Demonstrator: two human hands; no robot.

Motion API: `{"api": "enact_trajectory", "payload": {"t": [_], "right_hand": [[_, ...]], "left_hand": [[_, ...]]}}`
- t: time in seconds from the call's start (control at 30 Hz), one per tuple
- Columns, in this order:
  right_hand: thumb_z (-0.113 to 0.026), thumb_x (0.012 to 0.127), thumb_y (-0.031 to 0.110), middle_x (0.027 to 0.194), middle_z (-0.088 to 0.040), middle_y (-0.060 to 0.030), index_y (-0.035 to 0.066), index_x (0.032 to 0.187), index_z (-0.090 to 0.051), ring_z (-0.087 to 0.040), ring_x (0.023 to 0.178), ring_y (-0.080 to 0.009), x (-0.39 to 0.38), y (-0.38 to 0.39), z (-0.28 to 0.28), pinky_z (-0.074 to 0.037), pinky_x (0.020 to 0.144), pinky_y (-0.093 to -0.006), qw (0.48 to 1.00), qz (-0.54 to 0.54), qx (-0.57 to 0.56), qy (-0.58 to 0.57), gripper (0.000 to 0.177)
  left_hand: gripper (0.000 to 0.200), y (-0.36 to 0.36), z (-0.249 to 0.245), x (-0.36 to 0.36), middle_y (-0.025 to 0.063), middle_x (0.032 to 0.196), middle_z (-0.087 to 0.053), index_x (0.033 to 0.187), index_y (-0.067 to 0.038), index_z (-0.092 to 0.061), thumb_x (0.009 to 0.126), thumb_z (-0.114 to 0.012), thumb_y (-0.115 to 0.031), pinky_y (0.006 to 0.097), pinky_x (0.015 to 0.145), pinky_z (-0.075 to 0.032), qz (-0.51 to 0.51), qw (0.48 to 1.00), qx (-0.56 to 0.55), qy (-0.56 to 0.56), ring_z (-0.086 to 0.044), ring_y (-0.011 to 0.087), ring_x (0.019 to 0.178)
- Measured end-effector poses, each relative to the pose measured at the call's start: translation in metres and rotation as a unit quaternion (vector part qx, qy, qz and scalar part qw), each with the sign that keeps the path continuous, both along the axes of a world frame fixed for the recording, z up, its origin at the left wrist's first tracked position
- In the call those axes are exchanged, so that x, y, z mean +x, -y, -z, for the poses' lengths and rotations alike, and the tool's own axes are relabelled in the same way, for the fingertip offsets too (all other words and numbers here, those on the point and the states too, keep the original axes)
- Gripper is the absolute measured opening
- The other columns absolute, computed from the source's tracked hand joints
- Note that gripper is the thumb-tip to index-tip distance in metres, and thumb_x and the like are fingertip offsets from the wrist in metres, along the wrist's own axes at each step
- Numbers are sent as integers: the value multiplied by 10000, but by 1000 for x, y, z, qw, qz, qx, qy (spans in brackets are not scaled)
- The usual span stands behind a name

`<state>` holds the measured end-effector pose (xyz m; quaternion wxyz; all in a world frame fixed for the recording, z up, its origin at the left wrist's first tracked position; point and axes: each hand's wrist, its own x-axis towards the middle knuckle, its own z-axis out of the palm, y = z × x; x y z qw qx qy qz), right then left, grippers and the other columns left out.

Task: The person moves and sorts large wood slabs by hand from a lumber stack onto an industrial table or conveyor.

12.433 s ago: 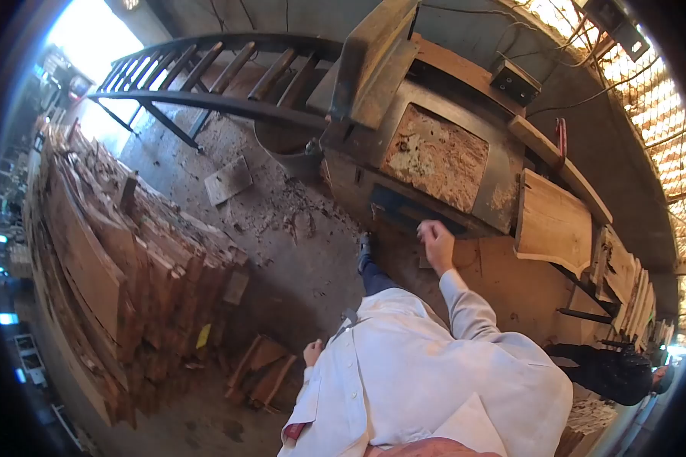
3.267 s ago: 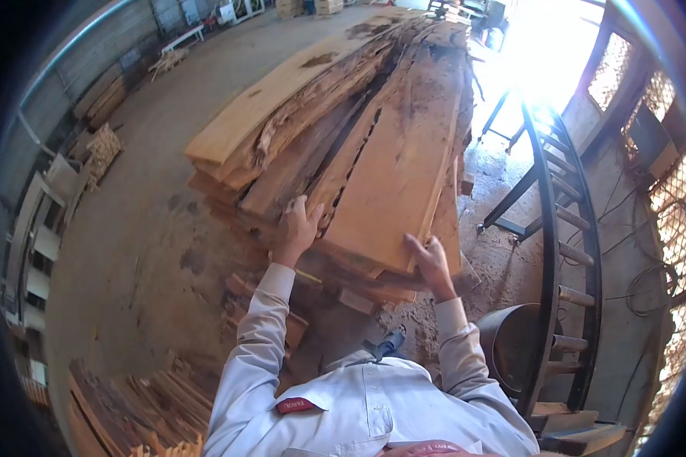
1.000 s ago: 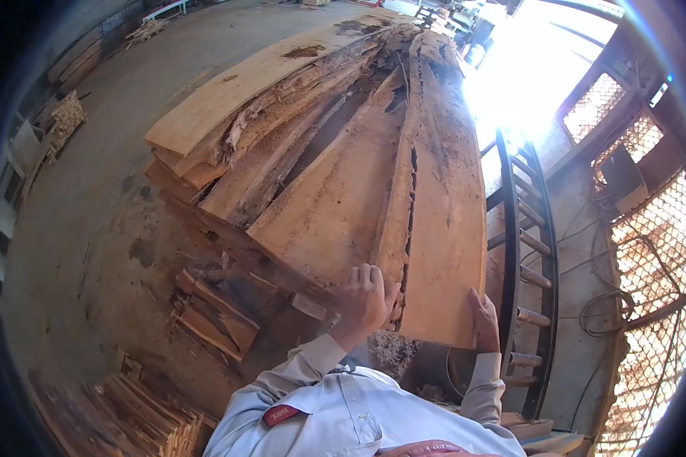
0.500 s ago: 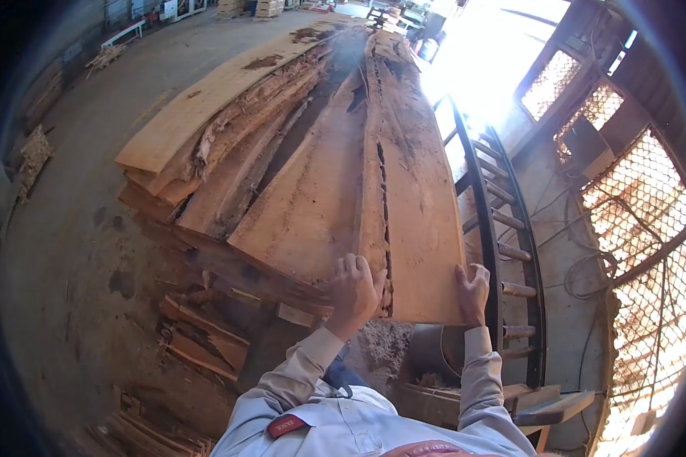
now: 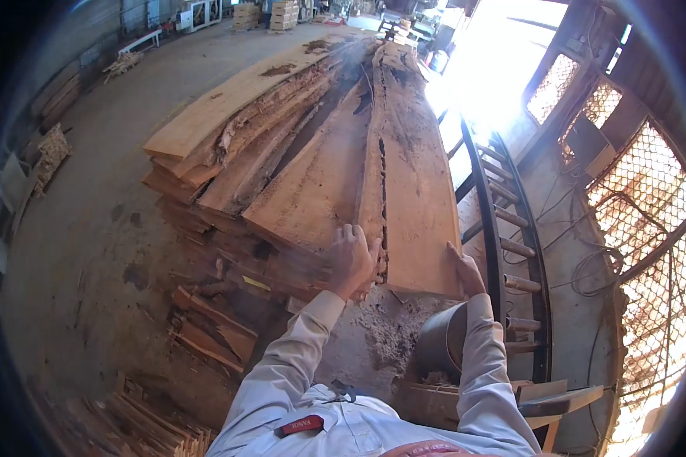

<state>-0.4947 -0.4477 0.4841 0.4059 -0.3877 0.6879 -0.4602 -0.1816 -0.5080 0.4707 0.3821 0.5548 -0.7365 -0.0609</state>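
A long, wide wooden slab [image 5: 415, 198] lies on top of a stack of boards, with a dark jagged crack running along its length. At its near end, my left hand [image 5: 352, 260] is closed over the left part, fingers curled. My right hand [image 5: 466, 271] holds the right edge near the corner; some of its fingers are hidden by the wood. Left of this slab lies another rough-edged slab [image 5: 312, 190], close beside my left hand. Both arms are stretched forward.
A black metal roller frame [image 5: 503, 228] runs along the right, before a mesh wall [image 5: 655, 228]. A round metal drum [image 5: 442, 339] stands below my right forearm. Wood offcuts [image 5: 213, 327] lie at lower left. Sawdust [image 5: 392, 335] covers the ground beneath the slab end.
Both hands and the slab's near end have moved forward, away from my body. My arms are straighter. The view has shifted slightly left.
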Motion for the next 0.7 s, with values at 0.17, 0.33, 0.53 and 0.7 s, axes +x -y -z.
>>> {"api": "enact_trajectory", "payload": {"t": [0.17, 0.33, 0.53, 0.7], "right_hand": [[-735, 933, 479, 965, -748, -82, -50, 1123, -733, -709, 857, -152, -9, -5, 8, -554, 757, -299, 999, -20, -27, -7, 562], [-737, 914, 527, 923, -759, -130, -72, 1032, -754, -731, 816, -180, -21, -8, 19, -561, 740, -311, 994, -13, -41, -96, 611], [-751, 879, 545, 1013, -761, -180, -85, 1105, -736, -740, 932, -261, -16, -29, 34, -551, 839, -358, 998, -16, -28, -48, 669], [-695, 900, 574, 1004, -758, -205, -69, 1138, -723, -742, 974, -288, 29, -121, 23, -546, 847, -388, 995, -44, -11, -86, 687]], "left_hand": [[456, -4, 1, -5, 234, 1059, -630, 1010, 17, -583, 927, -683, -420, 503, 840, -551, -13, 1000, -9, -6, -653, 410, 1024], [542, -11, 2, -7, 270, 1086, -640, 1006, 18, -568, 904, -697, -499, 556, 800, -537, -2, 1000, -16, 7, -653, 470, 978], [577, -49, 5, 7, 276, 1073, -651, 1009, 3, -568, 888, -706, -545, 560, 798, -534, -2, 999, -44, 23, -660, 478, 983], [616, -130, 2, 48, 295, 1066, -629, 1043, 42, -549, 907, -682, -544, 533, 850, -529, -38, 996, -17, 74, -633, 471, 1033]]}}
